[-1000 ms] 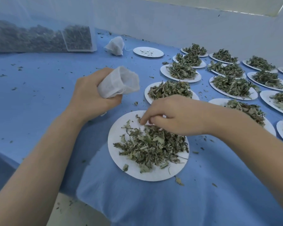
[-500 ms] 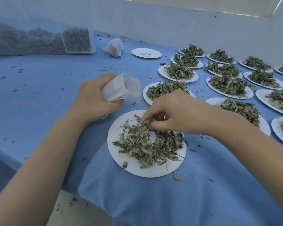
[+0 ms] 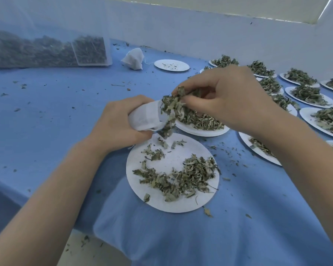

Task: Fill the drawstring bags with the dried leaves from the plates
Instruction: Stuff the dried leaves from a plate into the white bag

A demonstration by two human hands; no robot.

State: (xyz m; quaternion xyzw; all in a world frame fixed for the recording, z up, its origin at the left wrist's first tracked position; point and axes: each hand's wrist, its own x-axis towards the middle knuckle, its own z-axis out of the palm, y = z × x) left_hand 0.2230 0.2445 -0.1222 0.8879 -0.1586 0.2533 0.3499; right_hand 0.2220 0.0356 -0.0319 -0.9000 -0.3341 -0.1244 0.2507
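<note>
My left hand (image 3: 117,123) grips a small white drawstring bag (image 3: 145,118), its open mouth turned to the right. My right hand (image 3: 225,100) pinches a bunch of dried leaves (image 3: 171,104) at that mouth, and some leaves hang and drop below it. Under both hands lies a white paper plate (image 3: 161,200) with a thinned arc of dried leaves (image 3: 186,175) on it. A second plate of leaves (image 3: 202,131) sits just behind, partly hidden by my right hand.
Several more plates heaped with leaves (image 3: 309,93) fill the right side of the blue cloth (image 3: 56,112). At the back stand a filled white bag (image 3: 134,58), an almost bare plate (image 3: 171,65) and a clear bin of dried leaves (image 3: 46,48). The table edge runs along the lower left.
My right hand has lifted a bunch of leaves off the near plate up to the bag's mouth. My left hand has brought the bag closer, above the plate. The plate's pile is smaller.
</note>
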